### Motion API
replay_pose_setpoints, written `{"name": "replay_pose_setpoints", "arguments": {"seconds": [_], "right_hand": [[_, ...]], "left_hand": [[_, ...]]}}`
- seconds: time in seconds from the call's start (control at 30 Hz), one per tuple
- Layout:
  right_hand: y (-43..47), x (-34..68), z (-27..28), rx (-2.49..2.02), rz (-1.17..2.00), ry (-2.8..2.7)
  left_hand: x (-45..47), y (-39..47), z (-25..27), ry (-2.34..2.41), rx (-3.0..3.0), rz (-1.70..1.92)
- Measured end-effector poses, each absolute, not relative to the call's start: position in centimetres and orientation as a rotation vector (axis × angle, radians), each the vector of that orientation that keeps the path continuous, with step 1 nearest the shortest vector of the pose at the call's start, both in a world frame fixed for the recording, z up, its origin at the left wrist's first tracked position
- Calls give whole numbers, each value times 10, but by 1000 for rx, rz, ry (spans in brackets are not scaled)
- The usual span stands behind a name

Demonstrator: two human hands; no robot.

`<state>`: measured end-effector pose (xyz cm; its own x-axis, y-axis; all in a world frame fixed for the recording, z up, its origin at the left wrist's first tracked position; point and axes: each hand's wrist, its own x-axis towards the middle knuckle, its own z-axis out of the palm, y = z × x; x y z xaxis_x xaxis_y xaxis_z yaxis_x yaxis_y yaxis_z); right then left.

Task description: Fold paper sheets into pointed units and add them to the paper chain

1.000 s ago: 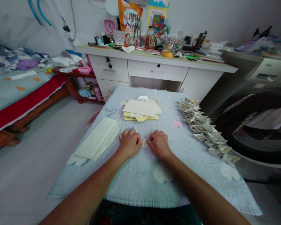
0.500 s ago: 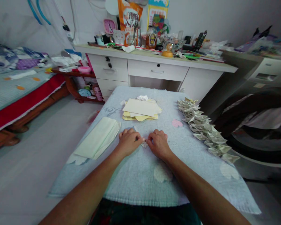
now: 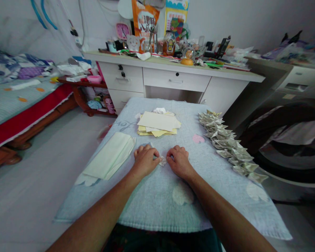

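Between my hands, on the cloth-covered table [image 3: 157, 206], lies a small folded piece of paper [image 3: 163, 161]. The curled fingers of my left hand [image 3: 146, 159] pinch its left side. My right hand [image 3: 179, 160] is closed at its right side, thumb and fingertips together; much of the paper is hidden under the hands. To the left rests a stack of pale green paper [image 3: 110, 155]. Beyond the hands sits a pile of cream and yellow paper sheets [image 3: 159, 120]. Along the right side run rows of folded paper pieces with pointed tips [image 3: 228, 143].
A white desk [image 3: 175, 75] crowded with jars, a pink clock [image 3: 123, 30] and other small items stands behind the table. On the right is a front-loading washing machine [image 3: 294, 140]. A bed [image 3: 28, 101] and a low wooden shelf [image 3: 94, 94] are at the left.
My right hand has shifted slightly right, so more of the small folded paper shows between the hands. The left hand stays nearly in place.
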<state>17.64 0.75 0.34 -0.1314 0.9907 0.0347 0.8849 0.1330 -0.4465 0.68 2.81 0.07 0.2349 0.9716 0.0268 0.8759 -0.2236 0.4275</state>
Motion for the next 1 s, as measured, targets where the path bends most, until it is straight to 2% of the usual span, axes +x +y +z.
{"name": "replay_pose_setpoints", "arguments": {"seconds": [0.37,0.6,1.0], "right_hand": [[7,172,1,-1865,333,-2163],[-1,174,2,-1729,304,-2192],[1,179,1,-1530,432,-2162]], "left_hand": [[9,27,2,1688,2170,415],[6,27,-1,1610,2193,501],[1,26,4,1258,2108,659]]}}
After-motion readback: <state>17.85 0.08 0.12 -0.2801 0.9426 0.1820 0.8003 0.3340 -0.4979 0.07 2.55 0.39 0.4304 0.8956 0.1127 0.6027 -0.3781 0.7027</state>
